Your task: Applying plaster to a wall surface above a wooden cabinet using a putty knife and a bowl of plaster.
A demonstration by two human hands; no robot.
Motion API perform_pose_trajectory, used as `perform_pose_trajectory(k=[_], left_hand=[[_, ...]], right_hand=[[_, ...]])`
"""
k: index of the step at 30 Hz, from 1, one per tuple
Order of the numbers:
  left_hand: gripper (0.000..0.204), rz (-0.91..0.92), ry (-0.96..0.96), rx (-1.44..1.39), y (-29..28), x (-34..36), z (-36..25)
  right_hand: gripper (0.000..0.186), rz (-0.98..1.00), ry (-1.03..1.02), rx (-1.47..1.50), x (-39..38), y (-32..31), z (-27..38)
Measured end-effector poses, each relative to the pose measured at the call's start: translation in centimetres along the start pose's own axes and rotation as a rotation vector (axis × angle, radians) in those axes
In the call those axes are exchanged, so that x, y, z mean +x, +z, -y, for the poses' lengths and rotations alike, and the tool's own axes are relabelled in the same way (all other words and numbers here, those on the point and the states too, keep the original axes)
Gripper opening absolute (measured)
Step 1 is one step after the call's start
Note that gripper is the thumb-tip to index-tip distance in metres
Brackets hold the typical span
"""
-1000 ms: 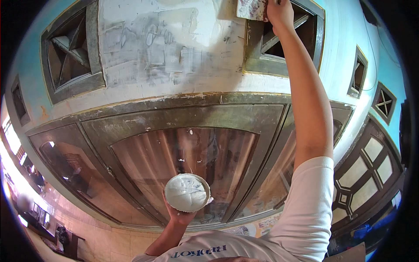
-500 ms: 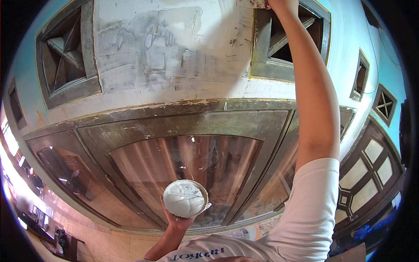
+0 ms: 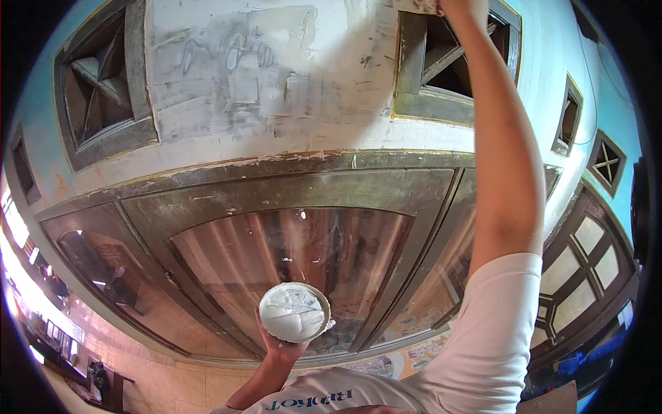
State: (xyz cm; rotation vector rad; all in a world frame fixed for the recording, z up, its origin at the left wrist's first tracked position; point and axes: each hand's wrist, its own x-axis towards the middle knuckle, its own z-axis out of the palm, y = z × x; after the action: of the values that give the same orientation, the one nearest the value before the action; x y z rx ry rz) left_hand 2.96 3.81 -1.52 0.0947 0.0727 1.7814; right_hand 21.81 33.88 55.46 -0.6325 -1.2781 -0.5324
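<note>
My left hand is closed around a round tub from below, low in front of the door. White putty fills the tub, its surface creased by grooves. My right arm reaches high up, and my right hand is at the top edge, partly cut off. It is closed on what looks like a putty knife, smeared white and dark red, of which only a part shows. The hand is in front of the upper right vent opening, close to the patchy white and grey wall.
Wooden vent frames with crossed slats sit at the left and right. Below the wall runs a dark wooden door frame with glass panes. A tiled floor and dark furniture lie at lower left.
My right hand and arm have shifted slightly to the right, and less of the putty knife shows at the top edge. The tub stays nearly in place in my left hand.
</note>
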Motion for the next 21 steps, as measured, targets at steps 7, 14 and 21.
perform_pose_trajectory(k=[7,14,21], left_hand=[[0.078,0.001,0.059,0.107,-1.0,-0.8,-1.0],[0.077,0.006,0.019,0.037,0.0,-0.6,-0.5],[0.074,-0.015,0.026,0.033,0.7,-1.1,-0.6]], right_hand=[[0.041,-0.056,0.173,0.279,-0.4,-2.5,1.1],[0.043,0.088,0.079,0.132,-1.4,0.0,2.5],[0.04,-0.018,0.155,0.237,-1.8,-0.9,2.2]])
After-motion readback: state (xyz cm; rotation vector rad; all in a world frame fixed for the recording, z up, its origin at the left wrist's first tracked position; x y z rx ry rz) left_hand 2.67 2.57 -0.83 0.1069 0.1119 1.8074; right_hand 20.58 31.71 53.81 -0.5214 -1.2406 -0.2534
